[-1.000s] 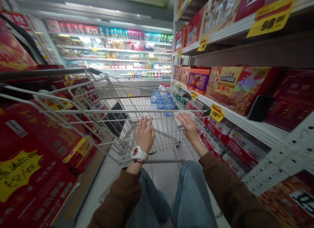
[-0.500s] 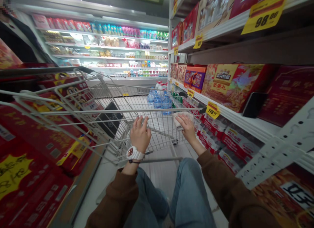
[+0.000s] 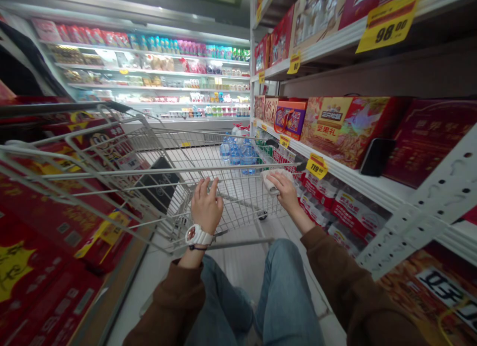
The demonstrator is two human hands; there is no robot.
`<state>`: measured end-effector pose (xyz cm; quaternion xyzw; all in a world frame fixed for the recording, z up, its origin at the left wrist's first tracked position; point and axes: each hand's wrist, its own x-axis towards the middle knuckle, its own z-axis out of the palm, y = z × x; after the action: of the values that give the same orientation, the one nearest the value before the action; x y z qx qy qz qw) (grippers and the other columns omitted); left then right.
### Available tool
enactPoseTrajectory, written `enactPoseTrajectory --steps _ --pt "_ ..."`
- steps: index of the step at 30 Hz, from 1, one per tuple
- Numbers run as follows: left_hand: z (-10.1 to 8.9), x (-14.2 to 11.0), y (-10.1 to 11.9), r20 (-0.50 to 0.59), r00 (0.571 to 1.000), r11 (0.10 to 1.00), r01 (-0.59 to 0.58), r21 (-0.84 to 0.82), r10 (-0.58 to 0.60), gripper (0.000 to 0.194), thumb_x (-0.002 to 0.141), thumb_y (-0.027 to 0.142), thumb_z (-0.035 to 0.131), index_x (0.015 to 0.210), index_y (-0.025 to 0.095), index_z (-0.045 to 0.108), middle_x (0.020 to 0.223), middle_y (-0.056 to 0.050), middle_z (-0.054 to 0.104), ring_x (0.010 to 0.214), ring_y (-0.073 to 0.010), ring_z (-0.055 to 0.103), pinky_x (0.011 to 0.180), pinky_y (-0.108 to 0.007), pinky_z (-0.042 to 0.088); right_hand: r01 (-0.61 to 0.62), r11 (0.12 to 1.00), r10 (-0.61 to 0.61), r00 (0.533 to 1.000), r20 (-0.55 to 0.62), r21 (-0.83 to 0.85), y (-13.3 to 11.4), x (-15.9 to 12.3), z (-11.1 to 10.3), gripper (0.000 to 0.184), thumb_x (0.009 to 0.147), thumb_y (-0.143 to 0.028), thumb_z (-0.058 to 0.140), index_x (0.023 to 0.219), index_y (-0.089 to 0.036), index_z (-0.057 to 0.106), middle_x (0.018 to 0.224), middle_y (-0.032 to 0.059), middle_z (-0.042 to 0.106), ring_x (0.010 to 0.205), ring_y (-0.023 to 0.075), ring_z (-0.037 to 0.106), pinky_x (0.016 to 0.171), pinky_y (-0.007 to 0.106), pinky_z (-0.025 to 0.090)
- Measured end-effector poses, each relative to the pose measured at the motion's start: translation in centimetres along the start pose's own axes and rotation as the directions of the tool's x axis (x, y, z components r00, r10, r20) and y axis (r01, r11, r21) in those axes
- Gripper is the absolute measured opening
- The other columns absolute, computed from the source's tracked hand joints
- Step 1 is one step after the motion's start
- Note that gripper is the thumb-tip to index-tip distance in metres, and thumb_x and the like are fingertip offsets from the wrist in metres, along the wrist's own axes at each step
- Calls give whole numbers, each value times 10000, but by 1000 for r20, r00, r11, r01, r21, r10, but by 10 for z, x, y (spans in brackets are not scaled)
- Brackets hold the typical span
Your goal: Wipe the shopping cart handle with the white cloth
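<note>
Since the aisle is narrow, with stacked red gift boxes (image 3: 37, 236) on one side and a white metal shelf (image 3: 365, 179) on the other, the person stands close behind a wire shopping cart (image 3: 231, 202), both arms reaching forward, probably because steering works best from that end. The left hand (image 3: 206, 205), a white wristwatch (image 3: 197, 234) on its wrist, sits just under the cart's top rail (image 3: 238, 166) with its fingers loosely curved; from this angle, nobody could say whether it is actually gripping a wire or only resting there. The right hand (image 3: 286, 192) lies over a crumpled white packet (image 3: 271, 182), apparently pinning it against the rail at the cart's corner nearest the shelf, which would stop it dropping through the mesh. What the packet is can't be made out. Further in, a cluster of bottled water (image 3: 238, 152) stands at the far end of the basket, well away from both hands, while a flat black item (image 3: 158, 184) leans against the side wall, seemingly propped there by the wires. A yellow price tag (image 3: 316, 166) hangs from the shelf edge just beyond the right hand.
</note>
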<state>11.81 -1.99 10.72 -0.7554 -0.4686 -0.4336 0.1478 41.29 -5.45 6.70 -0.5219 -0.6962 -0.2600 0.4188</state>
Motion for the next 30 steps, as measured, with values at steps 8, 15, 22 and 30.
enactPoseTrajectory --steps 8,15,22,30 --pt "1 0 0 -9 1000 1000 7 -3 -7 497 857 163 466 1341 193 578 1404 -126 551 1378 -296 426 1106 -462 414 -18 1000 18 1000 -22 6 3 -4 2 812 598 64 396 1338 -214 581 1378 74 595 1371 210 456 1137 471 389" --pt "0 -1 0 -9 1000 1000 15 -12 -15 502 852 157 468 1341 191 577 1413 -131 540 1380 -301 419 1110 -468 407 -63 998 63 997 -44 4 11 -1 -3 797 623 59 403 1344 -234 573 1374 62 593 1373 223 448 1128 480 391" --pt "0 -2 2 13 1000 1000 26 -16 -26 522 846 167 477 1362 196 556 1441 -132 511 1404 -299 391 1127 -467 378 -40 999 41 999 -27 24 15 -10 -3 802 595 58 391 1319 -219 594 1354 66 608 1333 213 490 1125 461 399" --pt "2 -9 19 69 994 996 76 44 -79 648 846 222 517 1474 116 393 1578 -207 304 1486 -345 232 1114 -515 354 -99 995 99 994 -42 18 23 -7 -7 812 610 58 389 1336 -246 585 1360 61 597 1340 232 477 1123 475 396"
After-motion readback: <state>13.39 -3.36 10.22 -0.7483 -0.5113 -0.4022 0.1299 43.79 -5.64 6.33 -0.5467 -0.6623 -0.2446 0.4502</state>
